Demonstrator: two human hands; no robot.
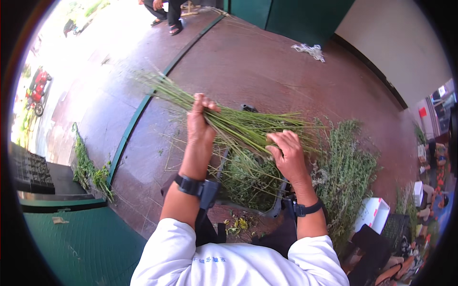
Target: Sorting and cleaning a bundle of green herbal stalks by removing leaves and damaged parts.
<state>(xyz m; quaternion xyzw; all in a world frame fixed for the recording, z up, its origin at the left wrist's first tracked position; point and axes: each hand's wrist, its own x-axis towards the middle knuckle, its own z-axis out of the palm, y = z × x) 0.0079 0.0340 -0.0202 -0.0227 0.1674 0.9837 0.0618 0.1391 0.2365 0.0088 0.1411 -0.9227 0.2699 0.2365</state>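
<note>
My left hand is closed around the middle of a bundle of long, thin green stalks. The bundle slants from upper left to lower right, its feathery upper-left end blurred. At the lower-right end, the curled fingers of my right hand touch the stalks; whether they grip any I cannot tell. Beneath my hands stands a grey plastic crate holding cut leafy greenery. More loose stalks lie across its far side, partly hidden by the bundle.
A heap of leafy plants lies to the right of the crate, near a white box and a dark crate. Another plant bunch lies left by a green floor rail. A seated person's legs are at the top.
</note>
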